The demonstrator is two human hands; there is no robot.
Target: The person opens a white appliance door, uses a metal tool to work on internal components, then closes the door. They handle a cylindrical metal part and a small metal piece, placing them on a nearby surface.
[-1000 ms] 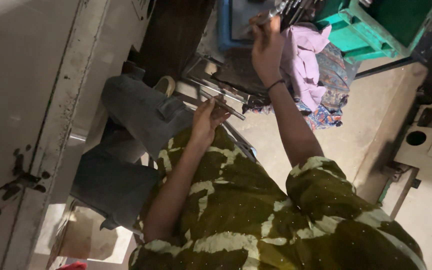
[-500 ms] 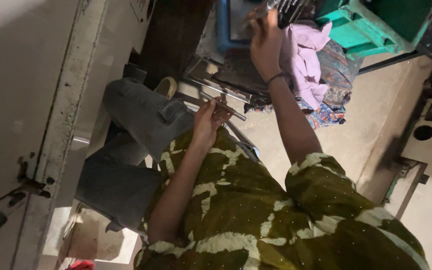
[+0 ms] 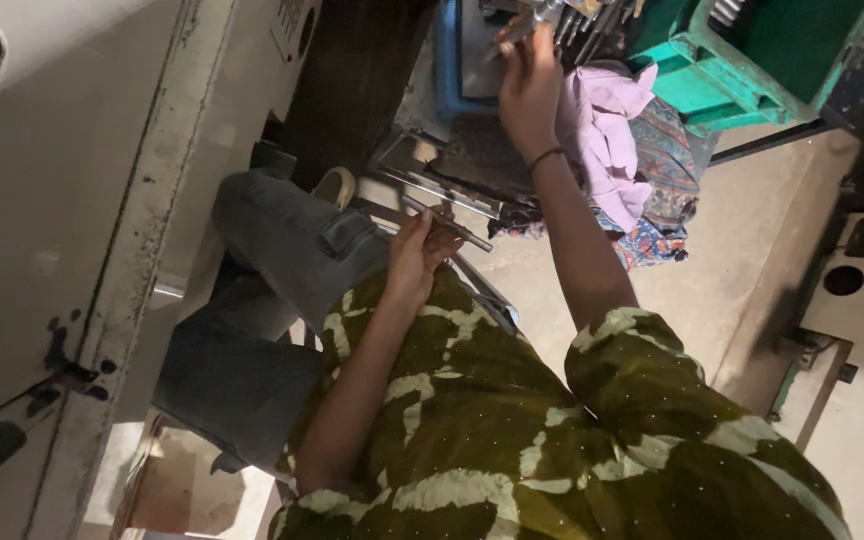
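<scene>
My left hand (image 3: 414,255) is closed around a thin dark metal rod (image 3: 457,230) that points out to the right, just above my grey-trousered knee (image 3: 297,250). My right hand (image 3: 529,85) is stretched far forward, with a dark band on the wrist. It grips a slim metal tool (image 3: 524,25) near a cluster of similar metal tools (image 3: 592,15) at the top edge. Both sleeves are of green patterned cloth.
A flat metal tray (image 3: 422,170) lies below my right hand. Pink and patterned cloths (image 3: 622,150) are heaped to its right, beside a green plastic crate (image 3: 752,60). A pale metal panel (image 3: 72,200) fills the left side, and a bare concrete floor (image 3: 732,270) lies at the right.
My right hand has stayed up by the tools with only a small shift. My left hand keeps hold of the rod. The view has drifted slightly.
</scene>
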